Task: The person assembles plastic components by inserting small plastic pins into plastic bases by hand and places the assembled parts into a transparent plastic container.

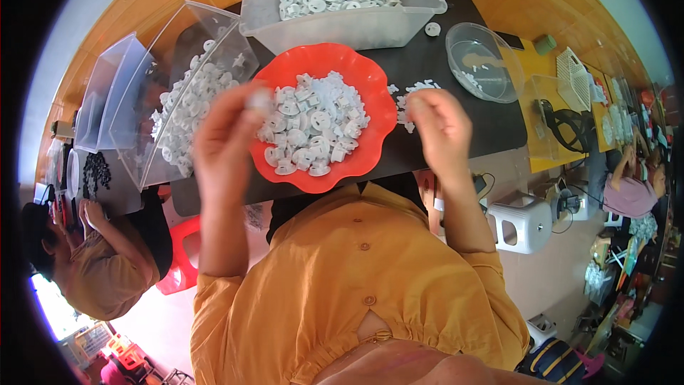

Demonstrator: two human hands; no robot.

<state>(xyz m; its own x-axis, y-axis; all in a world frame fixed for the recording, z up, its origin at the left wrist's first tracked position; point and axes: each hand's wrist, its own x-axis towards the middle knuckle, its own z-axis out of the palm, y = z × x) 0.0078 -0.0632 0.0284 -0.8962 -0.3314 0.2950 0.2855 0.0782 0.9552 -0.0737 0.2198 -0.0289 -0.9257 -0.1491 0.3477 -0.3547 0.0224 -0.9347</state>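
Observation:
My left hand (pixel 226 128), blurred by motion, pinches a small white plastic part (pixel 259 100) over the left rim of a red scalloped bowl (pixel 385 110). In the bowl lie many round white plastic parts (pixel 318 122) and, toward its far right, a heap of smaller white pieces (pixel 340 98). To the right of the bowl, my right hand (pixel 443 128) has its thumb and fingers closed together beside a scatter of small white pieces (pixel 409 113) on the dark table (pixel 491 125). Whatever is between those fingertips is too small to make out.
Behind the bowl stands a translucent bin (pixel 342 32) of white parts. A tilted clear bin (pixel 135 150) at left holds more. A round clear dish (pixel 491 50) is at far right. One person (pixel 107 264) sits at left; another (pixel 630 185) is farther right, beyond a white stool (pixel 524 222).

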